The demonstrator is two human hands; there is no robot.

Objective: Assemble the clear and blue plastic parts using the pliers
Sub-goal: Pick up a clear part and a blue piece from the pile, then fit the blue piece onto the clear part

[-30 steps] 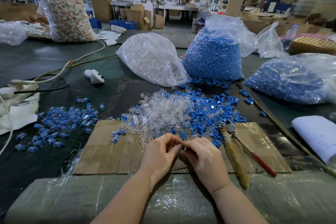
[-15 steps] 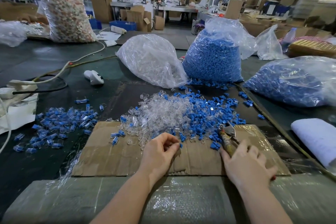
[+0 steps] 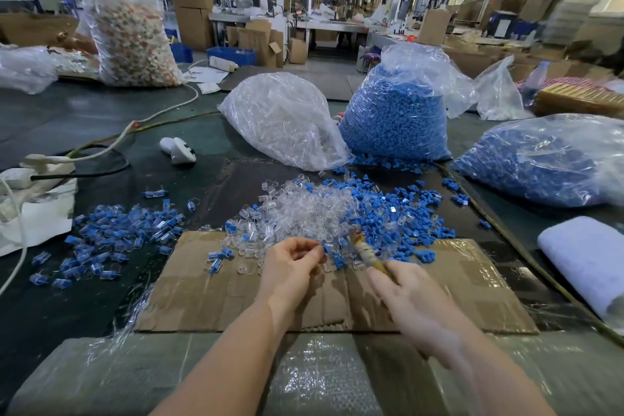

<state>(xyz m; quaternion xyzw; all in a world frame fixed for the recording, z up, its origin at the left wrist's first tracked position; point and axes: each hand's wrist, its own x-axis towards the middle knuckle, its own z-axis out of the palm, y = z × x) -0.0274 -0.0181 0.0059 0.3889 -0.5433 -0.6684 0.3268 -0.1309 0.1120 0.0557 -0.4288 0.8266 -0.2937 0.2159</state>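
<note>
Step in hand: pressing stage. Your left hand (image 3: 293, 267) pinches small blue-and-clear part (image 3: 325, 249) at fingertips, above cardboard (image 3: 202, 294) near mixed parts pile (image 3: 337, 213). Your right hand (image 3: 410, 300), blurred, grips pliers (image 3: 366, 252) by wrapped handle, nose toward part. Next, by judgement: bring nose onto part, squeeze halves together squarely.

Two bare forearms showing from the lower edge, no sleeves reaching the visible part, left hand (image 3: 290, 267) bare and ungloved, right hand (image 3: 410, 306) bare and blurring, no rings, watch or bands showing on fingers or wrists
</note>
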